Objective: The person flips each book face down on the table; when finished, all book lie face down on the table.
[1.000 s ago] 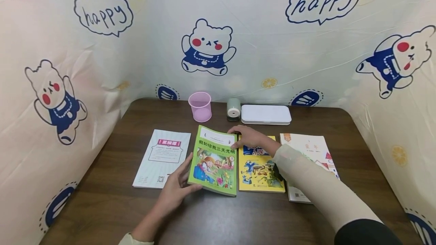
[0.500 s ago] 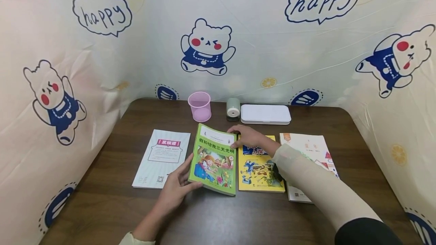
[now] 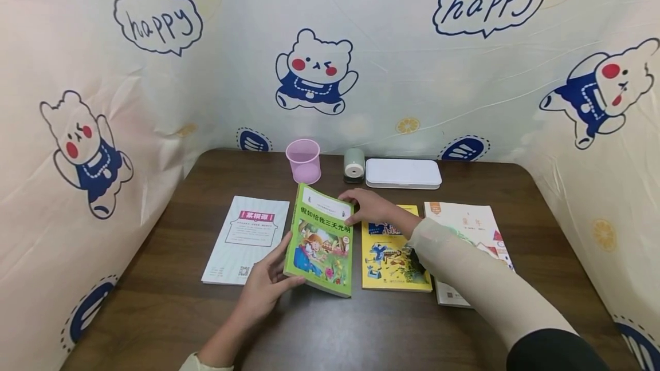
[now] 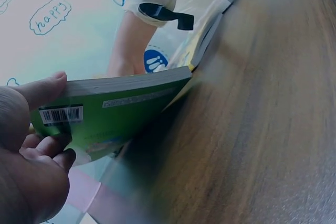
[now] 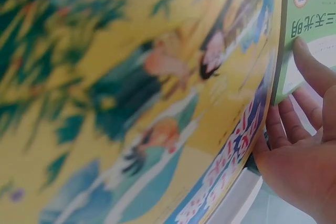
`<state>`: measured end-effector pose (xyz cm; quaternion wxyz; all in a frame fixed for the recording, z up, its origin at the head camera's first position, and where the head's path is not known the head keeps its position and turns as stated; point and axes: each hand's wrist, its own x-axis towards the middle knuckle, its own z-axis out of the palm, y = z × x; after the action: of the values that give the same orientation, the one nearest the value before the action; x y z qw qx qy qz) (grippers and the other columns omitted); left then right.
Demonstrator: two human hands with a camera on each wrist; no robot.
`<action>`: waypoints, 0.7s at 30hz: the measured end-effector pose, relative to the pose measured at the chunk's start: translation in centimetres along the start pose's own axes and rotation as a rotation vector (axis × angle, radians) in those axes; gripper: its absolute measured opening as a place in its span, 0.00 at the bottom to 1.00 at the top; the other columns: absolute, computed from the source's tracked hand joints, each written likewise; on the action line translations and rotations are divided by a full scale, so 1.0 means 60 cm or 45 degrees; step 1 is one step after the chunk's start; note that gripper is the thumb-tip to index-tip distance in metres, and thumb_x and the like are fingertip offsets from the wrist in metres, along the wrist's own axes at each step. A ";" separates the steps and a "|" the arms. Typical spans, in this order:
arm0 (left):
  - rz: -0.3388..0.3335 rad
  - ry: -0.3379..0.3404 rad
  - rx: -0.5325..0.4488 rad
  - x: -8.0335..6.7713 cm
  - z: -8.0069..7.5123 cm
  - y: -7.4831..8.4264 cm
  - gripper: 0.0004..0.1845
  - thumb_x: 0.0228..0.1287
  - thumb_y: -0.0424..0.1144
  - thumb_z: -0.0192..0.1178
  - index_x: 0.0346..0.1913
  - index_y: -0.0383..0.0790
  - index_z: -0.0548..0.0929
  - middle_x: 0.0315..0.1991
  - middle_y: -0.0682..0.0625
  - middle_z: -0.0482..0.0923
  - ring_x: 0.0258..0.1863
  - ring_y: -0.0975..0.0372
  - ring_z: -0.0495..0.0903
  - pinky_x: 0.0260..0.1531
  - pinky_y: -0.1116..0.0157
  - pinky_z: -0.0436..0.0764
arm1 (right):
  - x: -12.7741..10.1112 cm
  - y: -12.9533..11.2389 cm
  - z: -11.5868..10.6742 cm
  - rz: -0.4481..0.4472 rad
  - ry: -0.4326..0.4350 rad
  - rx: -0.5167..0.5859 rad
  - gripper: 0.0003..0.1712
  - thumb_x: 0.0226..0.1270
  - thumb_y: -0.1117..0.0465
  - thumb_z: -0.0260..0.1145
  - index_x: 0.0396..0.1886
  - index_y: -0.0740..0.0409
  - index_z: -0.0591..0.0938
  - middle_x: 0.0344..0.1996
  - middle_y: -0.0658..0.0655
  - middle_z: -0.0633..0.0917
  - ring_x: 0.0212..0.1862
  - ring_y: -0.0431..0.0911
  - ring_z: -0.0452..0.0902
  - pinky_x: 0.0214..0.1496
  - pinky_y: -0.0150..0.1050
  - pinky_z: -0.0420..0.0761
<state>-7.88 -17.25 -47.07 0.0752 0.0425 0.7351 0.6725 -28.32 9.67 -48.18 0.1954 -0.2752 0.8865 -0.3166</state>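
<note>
A green picture-covered book [image 3: 321, 248] is tilted, its left side raised off the table. My left hand [image 3: 263, 285] grips its left edge, thumb on the front cover and fingers beneath; the left wrist view shows those fingers on the green back cover [image 4: 142, 106] by the barcode. At the book's upper right corner, my right hand [image 3: 370, 208] pinches the edge, thumb on top. The right wrist view shows its fingers curled behind the cover. Under my right wrist lies a yellow book [image 3: 394, 265]. The pale blue book [image 3: 247, 239] lies to the left of the green one.
A white book [image 3: 471, 228] lies at the right, partly covered by my right sleeve. Along the back of the wooden table [image 3: 361, 336] stand a pink cup [image 3: 304, 162], a small green pencil sharpener [image 3: 353, 165] and a white flat case [image 3: 403, 173]. Printed cloth surrounds the table.
The green book has tipped a little further, its right edge shifting left away from the yellow book. My right hand has moved slightly left with it; my left hand keeps its hold.
</note>
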 end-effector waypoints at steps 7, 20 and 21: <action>0.065 -0.016 0.025 -0.005 -0.003 0.003 0.50 0.61 0.31 0.74 0.82 0.46 0.57 0.80 0.44 0.60 0.67 0.52 0.78 0.54 0.64 0.84 | 0.009 -0.011 0.002 -0.033 -0.004 0.012 0.38 0.63 0.52 0.78 0.72 0.50 0.76 0.56 0.52 0.81 0.58 0.46 0.77 0.64 0.47 0.77; 0.215 -0.050 0.074 -0.009 0.001 0.019 0.49 0.61 0.32 0.74 0.81 0.39 0.57 0.80 0.42 0.58 0.71 0.54 0.71 0.63 0.69 0.75 | 0.014 -0.041 0.006 -0.094 -0.003 -0.009 0.44 0.69 0.42 0.71 0.79 0.51 0.67 0.71 0.56 0.76 0.72 0.52 0.71 0.73 0.53 0.71; 0.224 -0.048 0.088 -0.009 0.001 0.019 0.49 0.61 0.32 0.74 0.81 0.39 0.58 0.80 0.42 0.58 0.72 0.54 0.70 0.64 0.69 0.74 | 0.014 -0.045 0.006 -0.099 -0.002 0.000 0.44 0.69 0.41 0.70 0.79 0.51 0.66 0.71 0.57 0.75 0.73 0.53 0.70 0.74 0.53 0.70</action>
<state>-7.36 -17.17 -45.89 0.0281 0.1223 0.7496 0.6498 -27.82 7.21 -46.78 0.1836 -0.3098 0.8749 -0.3239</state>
